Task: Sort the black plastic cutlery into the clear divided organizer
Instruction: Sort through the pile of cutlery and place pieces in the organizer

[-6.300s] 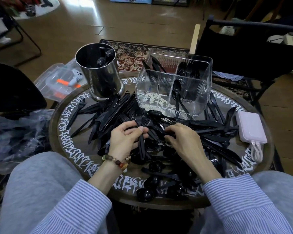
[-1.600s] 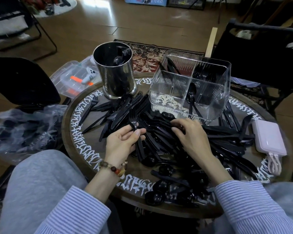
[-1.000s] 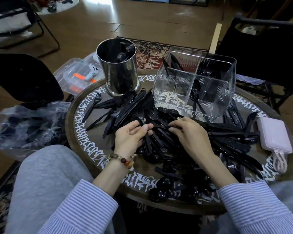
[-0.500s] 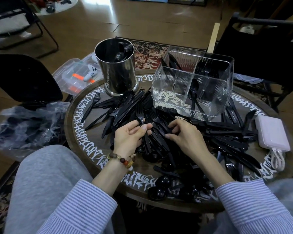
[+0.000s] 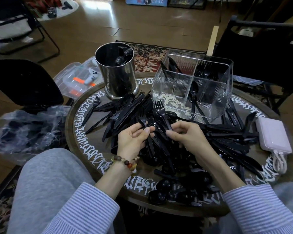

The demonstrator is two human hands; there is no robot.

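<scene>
1. Two hands: left hand (image 5: 134, 139), right hand (image 5: 184, 134).
2. One clear organizer (image 5: 193, 85) beyond the hands, with four compartments visible.
3. One metal cup (image 5: 117, 76) beyond the left hand.
4. One power bank (image 5: 272, 134) right of the right hand.
5. Black cutlery (image 5: 227, 141) around the hands: too many to count.
</scene>
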